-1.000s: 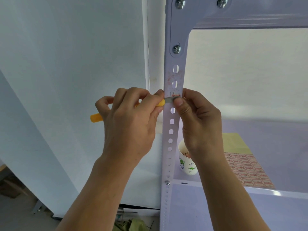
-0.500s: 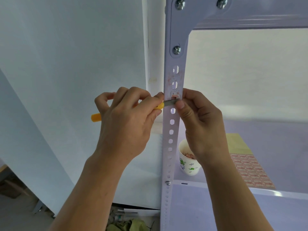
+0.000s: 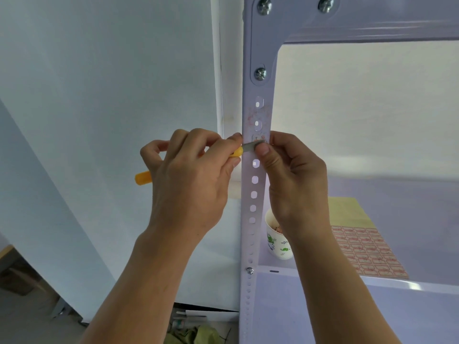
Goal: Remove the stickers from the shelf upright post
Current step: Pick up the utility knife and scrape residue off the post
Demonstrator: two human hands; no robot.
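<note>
Left hand (image 3: 188, 180): fingers (image 3: 206, 142) curled tight round the yellow handle of a knife (image 3: 142, 178). Its butt end sticks out left of the knuckles.

Right hand (image 3: 295, 175): thumb and forefinger pinch the tip of the blade (image 3: 249, 147), holding it flat against the post (image 3: 253, 202). The other fingers are curled just right of the post's edge.

Sticker (image 3: 258, 139): a torn reddish scrap on the post face, directly above the blade and touching the right fingertips. Any print on it is too small to read. Faint pink smears sit higher on the post, around two slots.

Writing: a sheet of labels (image 3: 367, 252) lies on the shelf (image 3: 372, 284) below and right of the right hand. It has rows of red-bordered labels, their text illegible. The paper cup (image 3: 274, 240) below the right wrist has a green leaf print and no legible words.

Edges and room: the blade lies across the post from its left edge. There is a plain white wall (image 3: 99, 83) left of the left hand and an open shelf bay right of the right hand. The bolted bracket (image 3: 260, 73) is well above both.
</note>
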